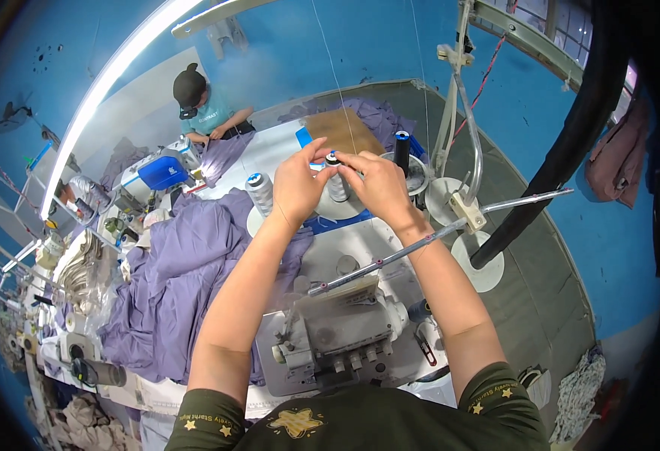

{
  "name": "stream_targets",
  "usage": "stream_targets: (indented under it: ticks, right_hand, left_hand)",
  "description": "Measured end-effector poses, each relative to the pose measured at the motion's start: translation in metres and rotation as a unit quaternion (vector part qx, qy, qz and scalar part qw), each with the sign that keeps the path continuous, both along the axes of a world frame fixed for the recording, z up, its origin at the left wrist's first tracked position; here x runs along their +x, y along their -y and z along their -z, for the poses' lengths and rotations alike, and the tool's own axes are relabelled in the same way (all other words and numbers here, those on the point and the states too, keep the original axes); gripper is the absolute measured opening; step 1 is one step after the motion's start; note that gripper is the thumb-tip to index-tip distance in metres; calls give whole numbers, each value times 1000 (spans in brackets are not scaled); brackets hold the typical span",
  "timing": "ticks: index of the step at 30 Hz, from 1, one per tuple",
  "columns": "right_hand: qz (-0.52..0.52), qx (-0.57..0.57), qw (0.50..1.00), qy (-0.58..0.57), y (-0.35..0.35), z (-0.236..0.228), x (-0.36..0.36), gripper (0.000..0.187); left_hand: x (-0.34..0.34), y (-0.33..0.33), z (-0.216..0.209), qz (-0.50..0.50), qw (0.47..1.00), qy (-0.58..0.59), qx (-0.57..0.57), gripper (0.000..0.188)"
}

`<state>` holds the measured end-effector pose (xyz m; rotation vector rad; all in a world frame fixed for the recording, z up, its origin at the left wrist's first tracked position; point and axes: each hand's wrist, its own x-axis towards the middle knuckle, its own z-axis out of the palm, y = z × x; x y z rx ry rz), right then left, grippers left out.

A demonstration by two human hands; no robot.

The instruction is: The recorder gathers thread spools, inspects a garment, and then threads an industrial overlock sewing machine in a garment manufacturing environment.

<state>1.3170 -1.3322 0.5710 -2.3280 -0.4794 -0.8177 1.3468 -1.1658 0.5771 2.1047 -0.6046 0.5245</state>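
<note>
A cone of pale grey thread point(337, 186) stands upright on a round plate behind the sewing machine. My left hand point(300, 179) closes on its upper part from the left, thumb against it and fingers curled near the top. From the right, my right hand point(381, 188) pinches at the cone's dark tip; a fine thread end between these fingers is too small to make out. A second grey thread cone point(260, 194) with a blue top stands left of my left wrist. Below my forearms sits a white overlock sewing machine point(349, 331), with a metal thread-guide bar point(390, 259) above it.
Purple fabric point(195, 270) is heaped left of the machine. A dark thread cone point(401, 152) stands right of my hands. A metal stand pole point(469, 128) and a thick black tube point(548, 158) rise at right. Across the table, another person point(213, 113) handles purple cloth.
</note>
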Motion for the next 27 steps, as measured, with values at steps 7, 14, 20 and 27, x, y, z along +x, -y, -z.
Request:
stream_targets:
  ticks: [7, 14, 20, 27]
  right_hand:
    - [-85, 248, 948, -180, 23, 32, 7, 29]
    - [-131, 182, 915, -334, 35, -7, -47, 25]
    - [-169, 275, 902, -288, 40, -12, -48, 22]
    - [-123, 524, 828, -157, 40, -5, -46, 24]
  left_hand:
    - [-15, -2, -9, -18, 998, 61, 11, 46]
    - [-47, 6, -18, 127, 985, 54, 107, 29]
    - [-51, 15, -25, 145, 985, -61, 72, 24]
    - [-44, 1, -22, 194, 950, -201, -137, 19]
